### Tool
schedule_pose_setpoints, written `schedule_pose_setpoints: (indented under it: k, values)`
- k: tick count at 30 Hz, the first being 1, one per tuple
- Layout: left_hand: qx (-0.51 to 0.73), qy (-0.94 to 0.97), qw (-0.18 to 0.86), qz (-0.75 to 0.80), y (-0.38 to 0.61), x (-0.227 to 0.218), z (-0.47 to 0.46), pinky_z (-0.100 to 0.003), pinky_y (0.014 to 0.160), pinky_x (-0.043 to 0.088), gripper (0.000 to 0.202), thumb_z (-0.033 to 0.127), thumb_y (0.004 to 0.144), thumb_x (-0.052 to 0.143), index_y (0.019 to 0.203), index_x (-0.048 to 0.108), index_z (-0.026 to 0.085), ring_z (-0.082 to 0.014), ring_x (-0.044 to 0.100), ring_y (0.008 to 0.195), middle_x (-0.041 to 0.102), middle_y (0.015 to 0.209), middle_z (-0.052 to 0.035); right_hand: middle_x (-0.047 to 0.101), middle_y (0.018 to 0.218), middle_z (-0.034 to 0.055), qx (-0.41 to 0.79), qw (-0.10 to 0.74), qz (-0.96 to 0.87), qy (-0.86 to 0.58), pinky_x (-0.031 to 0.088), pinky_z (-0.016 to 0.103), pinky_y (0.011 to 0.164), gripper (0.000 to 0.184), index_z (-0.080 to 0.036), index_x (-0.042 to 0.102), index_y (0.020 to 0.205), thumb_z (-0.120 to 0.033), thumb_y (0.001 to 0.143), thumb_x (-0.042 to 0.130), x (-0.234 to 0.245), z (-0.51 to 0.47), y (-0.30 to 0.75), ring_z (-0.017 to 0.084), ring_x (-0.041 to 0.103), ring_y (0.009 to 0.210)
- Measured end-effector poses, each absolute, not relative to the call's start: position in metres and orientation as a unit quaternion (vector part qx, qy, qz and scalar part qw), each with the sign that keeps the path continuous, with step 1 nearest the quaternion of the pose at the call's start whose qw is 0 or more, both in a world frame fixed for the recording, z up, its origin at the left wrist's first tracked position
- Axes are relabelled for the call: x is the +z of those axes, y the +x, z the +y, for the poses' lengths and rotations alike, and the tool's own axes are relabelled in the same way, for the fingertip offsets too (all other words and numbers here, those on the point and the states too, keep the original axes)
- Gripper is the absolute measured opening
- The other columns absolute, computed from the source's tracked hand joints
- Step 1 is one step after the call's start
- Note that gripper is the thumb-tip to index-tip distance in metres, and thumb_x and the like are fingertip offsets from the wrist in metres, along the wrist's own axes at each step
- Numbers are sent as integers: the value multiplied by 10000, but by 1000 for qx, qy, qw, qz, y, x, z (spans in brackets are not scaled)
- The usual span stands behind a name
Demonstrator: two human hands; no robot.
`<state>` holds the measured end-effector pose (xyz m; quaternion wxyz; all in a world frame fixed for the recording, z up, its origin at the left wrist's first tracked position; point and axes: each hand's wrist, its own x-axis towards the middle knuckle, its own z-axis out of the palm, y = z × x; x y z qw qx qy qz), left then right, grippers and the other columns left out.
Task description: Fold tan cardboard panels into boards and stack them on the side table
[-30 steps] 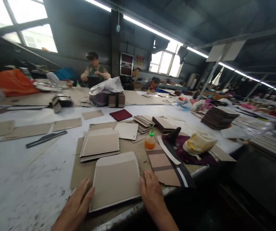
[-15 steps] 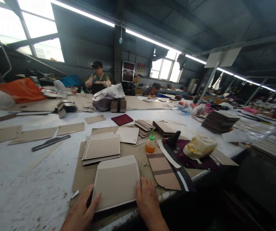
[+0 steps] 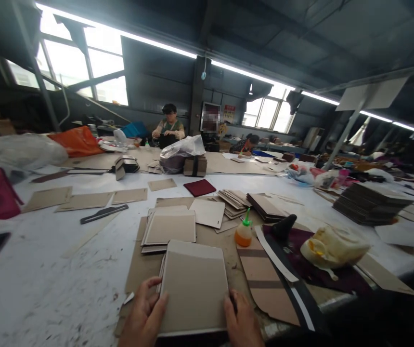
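Observation:
A beige cardboard panel (image 3: 194, 289) lies at the near table edge, held between both my hands. My left hand (image 3: 145, 315) grips its left edge with the thumb on top and the fingers curled round. My right hand (image 3: 242, 320) presses against its right edge, fingers wrapped at the side. Just beyond lies a stack of similar beige panels (image 3: 169, 227) on a brown cardboard sheet (image 3: 136, 267). A small glue bottle (image 3: 243, 233) with orange contents and a green tip stands to the right.
Cut cardboard with dark strips (image 3: 265, 284) and maroon fabric (image 3: 322, 274) lie at right, with a yellowish bag (image 3: 331, 248). Piles of panels (image 3: 371, 202), a dark ruler (image 3: 104, 214) and a maroon cover (image 3: 200, 187) sit farther off. A person (image 3: 169, 126) sits across the white table (image 3: 44, 279).
The view has swung left and down. Both hands have slid closer in on the panel's near corners, and the panel now sits squarer in front of me.

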<state>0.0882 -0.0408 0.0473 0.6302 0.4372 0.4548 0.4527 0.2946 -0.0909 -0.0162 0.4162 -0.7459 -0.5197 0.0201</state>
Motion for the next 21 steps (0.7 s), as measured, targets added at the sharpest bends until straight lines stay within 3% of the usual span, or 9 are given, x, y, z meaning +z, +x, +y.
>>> schedule_pose_setpoints:
  k: [3,6,10,16,19,21]
  values:
    - [452,409,646,459,92,72,-37,-308,564,506,520,463,655,605,1034,365,198,-222,634,653,658,710,-23,654,878,107,164,429,-489,-742,459,309,755,404,-155,614,862,-433,817,324,19,-90,298,227,603,855]
    - [482,402,636,449,88,106,-20,-269,584,505,470,318,662,626,1058,419,169,-187,627,676,646,758,-34,647,767,73,255,433,-488,-714,447,288,697,429,-167,589,782,-494,799,311,72,-82,300,208,597,765]
    - [550,362,593,463,78,137,11,-198,536,483,293,144,728,539,1012,471,159,-122,599,592,623,722,-10,630,846,77,200,454,-480,-723,404,300,773,407,-179,578,811,-507,777,341,110,-71,303,210,565,850]
    - [576,373,535,493,50,128,62,-153,530,463,228,100,731,522,947,473,154,-84,572,554,588,650,22,634,896,94,207,433,-455,-750,426,308,768,438,-170,599,889,-512,780,348,61,-88,307,221,577,859]
    - [556,387,520,521,48,117,87,-187,524,463,242,106,744,489,983,457,125,-104,574,543,588,641,1,642,892,86,244,409,-464,-747,456,302,753,442,-200,625,864,-542,784,358,36,-100,310,221,593,850]
    - [541,411,500,537,51,110,99,-236,550,474,268,110,741,491,1007,463,94,-138,588,574,601,664,-32,628,953,89,209,392,-467,-765,466,289,759,392,-237,638,866,-523,809,376,31,-105,309,213,582,901]
